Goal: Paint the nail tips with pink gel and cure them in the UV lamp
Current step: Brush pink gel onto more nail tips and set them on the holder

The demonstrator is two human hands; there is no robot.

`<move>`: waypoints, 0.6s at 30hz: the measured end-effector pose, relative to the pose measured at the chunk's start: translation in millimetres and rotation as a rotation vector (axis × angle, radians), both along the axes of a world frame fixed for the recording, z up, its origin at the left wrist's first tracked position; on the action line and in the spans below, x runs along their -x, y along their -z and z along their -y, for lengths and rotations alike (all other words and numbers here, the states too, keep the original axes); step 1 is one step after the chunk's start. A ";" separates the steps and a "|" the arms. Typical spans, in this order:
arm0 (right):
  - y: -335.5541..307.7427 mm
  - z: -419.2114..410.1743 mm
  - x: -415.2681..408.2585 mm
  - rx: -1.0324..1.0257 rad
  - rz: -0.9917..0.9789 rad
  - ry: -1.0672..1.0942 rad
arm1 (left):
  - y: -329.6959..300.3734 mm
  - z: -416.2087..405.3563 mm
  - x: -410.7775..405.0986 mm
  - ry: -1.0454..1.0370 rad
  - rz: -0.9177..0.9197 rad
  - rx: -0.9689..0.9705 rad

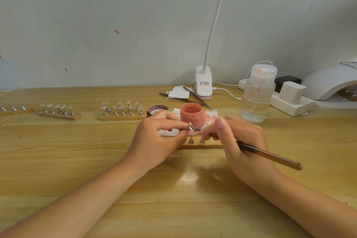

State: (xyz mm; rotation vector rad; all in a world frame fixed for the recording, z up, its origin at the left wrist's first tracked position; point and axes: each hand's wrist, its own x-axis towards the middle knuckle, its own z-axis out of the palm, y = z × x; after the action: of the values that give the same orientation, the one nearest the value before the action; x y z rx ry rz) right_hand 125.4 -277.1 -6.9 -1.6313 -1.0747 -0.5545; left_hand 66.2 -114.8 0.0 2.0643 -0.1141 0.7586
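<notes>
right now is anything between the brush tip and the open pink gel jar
Nothing visible. The brush in the right hand has its tip just in front of the gel jar, at the nail tip the left hand pinches.

Soft even light, wide-angle edge warp

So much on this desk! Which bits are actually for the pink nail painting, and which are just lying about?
For the job:
- brush, held in the right hand
- nail tip on its stand, pinched by the left hand
- open pink gel jar
- UV lamp
- racks of waiting tips

Lying about:
- clear pump bottle
- clip desk lamp
- power strip
</notes>
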 end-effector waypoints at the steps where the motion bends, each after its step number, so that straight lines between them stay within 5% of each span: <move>1: -0.1 0.8 0.0 -0.023 -0.025 -0.013 | -0.3 0.2 0.3 0.000 -0.005 0.001; 18: -6.1 2.6 6.6 -0.135 -0.171 -0.082 | -2.1 -1.0 0.6 -0.018 -0.013 0.037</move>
State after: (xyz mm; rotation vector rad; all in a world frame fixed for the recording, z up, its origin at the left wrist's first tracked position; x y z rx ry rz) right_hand 118.8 -279.7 -0.8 -1.4818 -0.9535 -0.4164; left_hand 65.6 -113.8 2.1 2.0370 -0.0737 0.7529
